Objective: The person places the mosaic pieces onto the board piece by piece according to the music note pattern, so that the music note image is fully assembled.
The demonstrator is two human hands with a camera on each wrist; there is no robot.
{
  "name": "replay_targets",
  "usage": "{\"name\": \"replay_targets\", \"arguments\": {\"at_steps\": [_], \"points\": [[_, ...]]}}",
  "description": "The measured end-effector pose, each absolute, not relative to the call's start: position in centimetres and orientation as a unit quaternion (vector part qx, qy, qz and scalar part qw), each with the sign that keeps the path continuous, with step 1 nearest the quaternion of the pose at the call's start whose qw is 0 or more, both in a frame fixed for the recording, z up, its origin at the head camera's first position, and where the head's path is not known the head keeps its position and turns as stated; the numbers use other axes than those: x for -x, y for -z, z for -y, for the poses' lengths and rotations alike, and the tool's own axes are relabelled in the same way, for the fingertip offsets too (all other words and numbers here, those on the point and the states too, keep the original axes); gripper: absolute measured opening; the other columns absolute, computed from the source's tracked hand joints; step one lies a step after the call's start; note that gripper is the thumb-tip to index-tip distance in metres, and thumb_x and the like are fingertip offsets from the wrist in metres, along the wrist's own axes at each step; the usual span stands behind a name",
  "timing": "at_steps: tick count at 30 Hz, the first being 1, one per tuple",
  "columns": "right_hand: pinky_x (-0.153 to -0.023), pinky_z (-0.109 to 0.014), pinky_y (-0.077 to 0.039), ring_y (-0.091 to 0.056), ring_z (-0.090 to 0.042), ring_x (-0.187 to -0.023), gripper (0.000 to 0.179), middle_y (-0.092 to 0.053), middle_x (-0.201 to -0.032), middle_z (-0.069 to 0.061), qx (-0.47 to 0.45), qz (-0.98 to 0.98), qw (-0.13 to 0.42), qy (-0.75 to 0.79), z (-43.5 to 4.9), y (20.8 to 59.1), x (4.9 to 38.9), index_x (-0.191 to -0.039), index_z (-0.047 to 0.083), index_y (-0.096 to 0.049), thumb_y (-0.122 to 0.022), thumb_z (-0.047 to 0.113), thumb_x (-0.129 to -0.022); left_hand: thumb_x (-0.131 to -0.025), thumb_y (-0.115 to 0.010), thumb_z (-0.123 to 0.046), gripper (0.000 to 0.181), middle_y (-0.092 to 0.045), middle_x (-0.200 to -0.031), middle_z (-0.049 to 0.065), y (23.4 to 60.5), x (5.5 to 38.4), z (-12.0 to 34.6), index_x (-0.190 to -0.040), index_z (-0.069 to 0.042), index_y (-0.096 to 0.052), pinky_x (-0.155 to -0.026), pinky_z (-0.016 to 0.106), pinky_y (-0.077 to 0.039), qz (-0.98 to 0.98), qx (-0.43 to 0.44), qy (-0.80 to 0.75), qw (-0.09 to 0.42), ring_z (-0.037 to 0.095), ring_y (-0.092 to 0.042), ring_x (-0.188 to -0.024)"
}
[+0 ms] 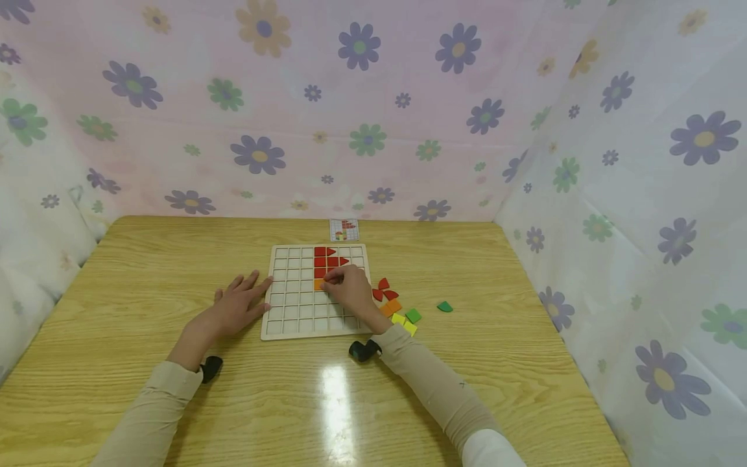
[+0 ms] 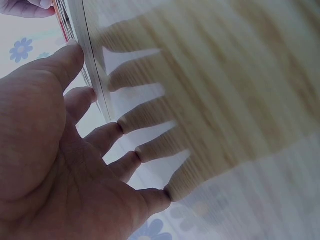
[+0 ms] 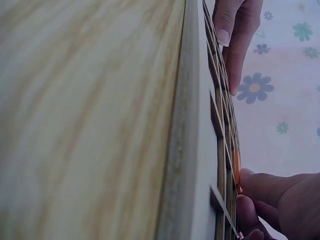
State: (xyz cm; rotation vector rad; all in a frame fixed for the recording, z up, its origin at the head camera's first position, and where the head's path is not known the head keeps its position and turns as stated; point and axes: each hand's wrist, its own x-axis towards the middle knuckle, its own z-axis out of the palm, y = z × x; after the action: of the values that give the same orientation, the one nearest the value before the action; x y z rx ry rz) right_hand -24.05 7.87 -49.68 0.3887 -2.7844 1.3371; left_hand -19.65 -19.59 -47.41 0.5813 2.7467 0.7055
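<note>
A pale wooden grid board lies on the table. Red square and pointed tiles fill several of its upper cells, and an orange square tile sits just below them. My right hand is over the board, thumb and fingertips pinched at the orange tile's right edge; the right wrist view shows the thumb against the orange tile. Its fingertips are partly hidden. My left hand lies spread on the table, with fingertips touching the board's left edge.
Right of the board lie loose red curved pieces, orange squares, yellow squares, a green square and a green curved piece. A small pattern card lies behind the board. Flowered cloth surrounds the table.
</note>
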Motion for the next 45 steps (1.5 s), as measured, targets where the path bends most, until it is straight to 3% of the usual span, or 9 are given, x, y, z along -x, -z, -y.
{"name": "replay_targets", "arguments": {"at_steps": [7,13,23,30,35,40,45], "points": [[-0.073,-0.028,-0.056,-0.071,-0.018,-0.079,0.012,-0.077,-0.087,-0.010,-0.117,0.877,0.013,-0.466,-8.1,49.6,24.1,-0.095,0.002,-0.079,-0.079,0.013,-0.090,-0.107,-0.054,-0.036,0.065,-0.017,-0.164,0.033,47.5,19.7,19.7,-0.159,-0.005,-0.033,-0.104,0.086,-0.013,-0.941,-0.200,-0.243,0.125,0.062,-0.011,-0.147],[-0.070,-0.024,-0.056,-0.071,-0.017,-0.078,0.012,-0.077,-0.092,-0.012,-0.132,0.859,-0.004,-0.494,-9.1,49.4,24.2,-0.096,0.001,-0.078,-0.078,0.012,-0.092,-0.107,-0.054,-0.035,0.064,-0.018,-0.164,0.033,47.5,19.8,19.6,-0.159,-0.005,-0.033,-0.103,0.086,-0.013,-0.943,-0.196,-0.239,0.122,0.061,-0.013,-0.147],[-0.071,-0.027,-0.054,-0.068,-0.022,-0.083,0.014,-0.075,-0.097,-0.010,-0.164,0.863,-0.081,-0.470,-14.1,47.6,23.5,-0.101,0.004,-0.078,-0.072,0.016,-0.097,-0.107,-0.054,-0.034,0.064,-0.017,-0.164,0.033,47.4,19.8,19.5,-0.159,-0.005,-0.033,-0.103,0.086,-0.012,-0.943,-0.196,-0.239,0.123,0.061,-0.012,-0.147],[-0.073,-0.028,-0.055,-0.066,-0.016,-0.084,0.016,-0.074,-0.100,-0.010,-0.153,0.887,-0.153,-0.408,-18.9,46.4,22.8,-0.106,0.001,-0.077,-0.071,0.013,-0.096,-0.107,-0.054,-0.034,0.064,-0.017,-0.164,0.033,47.6,19.8,19.6,-0.159,-0.005,-0.032,-0.103,0.086,-0.014,-0.944,-0.197,-0.234,0.122,0.061,-0.013,-0.147],[-0.072,-0.031,-0.055,-0.067,-0.019,-0.083,0.018,-0.074,-0.101,-0.015,-0.165,0.895,-0.161,-0.381,-22.3,45.8,22.3,-0.108,-0.004,-0.075,-0.073,0.007,-0.093,-0.107,-0.054,-0.032,0.064,-0.017,-0.163,0.033,47.5,19.8,19.6,-0.159,-0.004,-0.032,-0.104,0.085,-0.013,-0.944,-0.196,-0.236,0.125,0.062,-0.012,-0.147],[-0.083,-0.037,-0.056,-0.067,-0.024,-0.090,0.026,-0.074,-0.103,-0.016,-0.167,0.905,-0.163,-0.355,-25.4,45.5,22.0,-0.111,-0.006,-0.074,-0.075,0.002,-0.087,-0.107,-0.054,-0.031,0.064,-0.016,-0.163,0.034,47.4,19.7,19.6,-0.159,-0.003,-0.032,-0.105,0.085,-0.011,-0.941,-0.198,-0.242,0.126,0.062,-0.011,-0.147],[-0.079,-0.034,-0.053,-0.064,-0.023,-0.088,0.034,-0.074,-0.106,-0.016,-0.154,0.909,-0.189,-0.339,-26.9,45.5,21.8,-0.110,-0.005,-0.074,-0.082,0.000,-0.078,-0.107,-0.054,-0.032,0.064,-0.016,-0.163,0.034,47.4,19.7,19.6,-0.159,-0.003,-0.032,-0.104,0.085,-0.011,-0.940,-0.202,-0.245,0.124,0.063,-0.011,-0.146]]}}
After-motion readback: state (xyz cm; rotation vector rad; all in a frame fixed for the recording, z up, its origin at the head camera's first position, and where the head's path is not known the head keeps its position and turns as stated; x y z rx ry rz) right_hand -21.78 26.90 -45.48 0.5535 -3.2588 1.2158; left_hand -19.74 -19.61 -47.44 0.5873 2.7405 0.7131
